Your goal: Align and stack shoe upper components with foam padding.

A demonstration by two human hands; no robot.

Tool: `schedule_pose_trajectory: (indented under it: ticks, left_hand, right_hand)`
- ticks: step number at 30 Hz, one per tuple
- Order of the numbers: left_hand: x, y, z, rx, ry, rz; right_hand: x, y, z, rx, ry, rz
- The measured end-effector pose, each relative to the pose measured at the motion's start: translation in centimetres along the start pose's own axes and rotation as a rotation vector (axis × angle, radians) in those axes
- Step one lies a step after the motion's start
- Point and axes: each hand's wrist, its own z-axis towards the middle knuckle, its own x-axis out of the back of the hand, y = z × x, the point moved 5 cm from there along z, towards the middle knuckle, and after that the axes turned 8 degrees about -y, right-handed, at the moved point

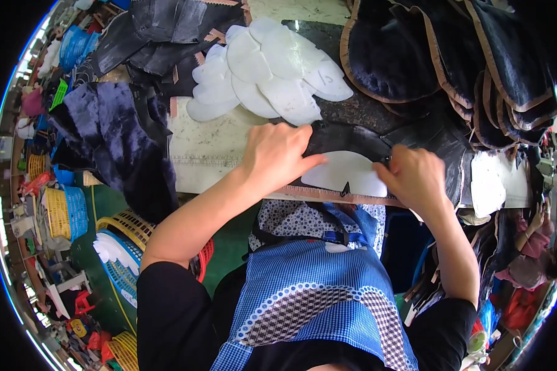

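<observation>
A white half-oval template (343,170) with a small dark notch in its lower edge lies near the front edge of the table. Behind it and under it spreads a black sheet (346,137), fur or leather by its look. At the left end of the template, my left hand (275,151) is closed over the sheet's edge, its thumb reaching to the template. My right hand (416,176) has curled fingers and its thumb at the template's right end. Whatever lies inside the right fingers is hidden.
Beyond my hands lies a pile of white rounded templates (272,65). Dark fur pieces (114,123) hang over the table's left side; brown-edged dark pieces (396,55) are stacked at the right. A ruler strip (207,162) runs along the table. Baskets (127,226) stand below left.
</observation>
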Motion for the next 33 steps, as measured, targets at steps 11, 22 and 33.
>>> schedule_pose_trajectory:
  ticks: [11, 22, 33]
  left_hand:
    - [-2.9, 4.9, -3.3, -0.378, 0.128, -0.297]
    - [-1.8, 6.2, -0.5, -0.271, 0.539, -0.086]
    - [-0.4, 4.1, 1.4, -0.67, -0.034, -0.282]
  right_hand:
    - [-1.0, -5.0, -2.6, 0.376, 0.214, 0.074]
    - [-1.5, -4.9, -1.9, 0.264, 0.401, 0.217]
    - [-3.0, -4.1, -3.2, 0.579, 0.348, -0.143]
